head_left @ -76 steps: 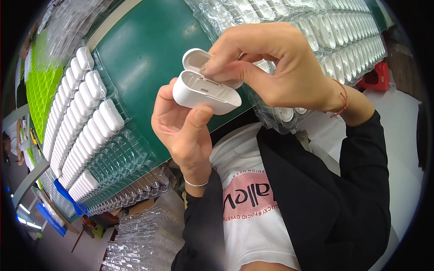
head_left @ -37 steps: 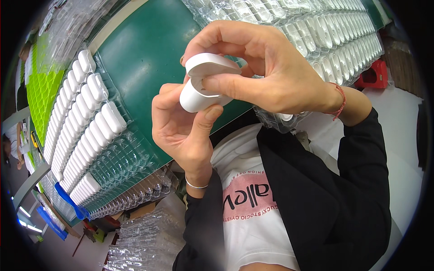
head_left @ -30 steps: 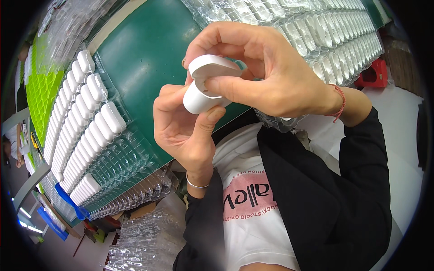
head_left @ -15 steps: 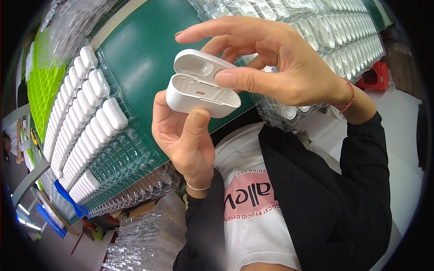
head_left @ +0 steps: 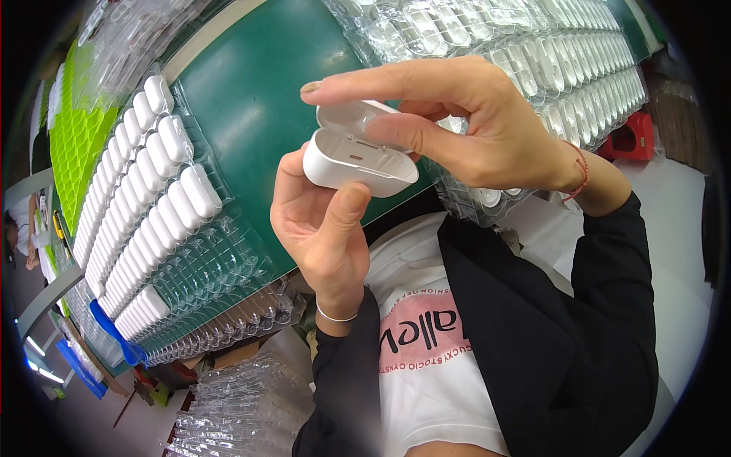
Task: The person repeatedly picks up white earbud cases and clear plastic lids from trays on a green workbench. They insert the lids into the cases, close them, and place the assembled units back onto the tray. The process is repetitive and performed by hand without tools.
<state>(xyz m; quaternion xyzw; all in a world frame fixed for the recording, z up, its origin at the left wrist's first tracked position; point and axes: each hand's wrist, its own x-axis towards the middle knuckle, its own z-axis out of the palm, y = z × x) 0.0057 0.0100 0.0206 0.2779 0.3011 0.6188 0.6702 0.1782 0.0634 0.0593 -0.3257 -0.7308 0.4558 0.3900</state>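
Observation:
A white earphone charging case (head_left: 352,174) is held up over the table with its lid raised. The inside looks bare, with a small slot in its back wall. My left hand (head_left: 324,240) grips the base from below, thumb on the front and fingers behind. My right hand (head_left: 487,126) has its thumb against the inside of the lid (head_left: 344,114). Its index finger stretches along the lid's top edge, and the other fingers curl behind the lid, partly hidden.
On the green table (head_left: 244,84), a clear plastic tray (head_left: 221,251) at left holds rows of closed white cases. Trays of white shell parts (head_left: 548,65) fill the far right, beside a red holder (head_left: 630,137). Stacked clear trays (head_left: 236,407) stand low at left.
Both hands and the case have shifted slightly right. My right index finger has come down across the lid's top edge, and the lid now sits lower over the base.

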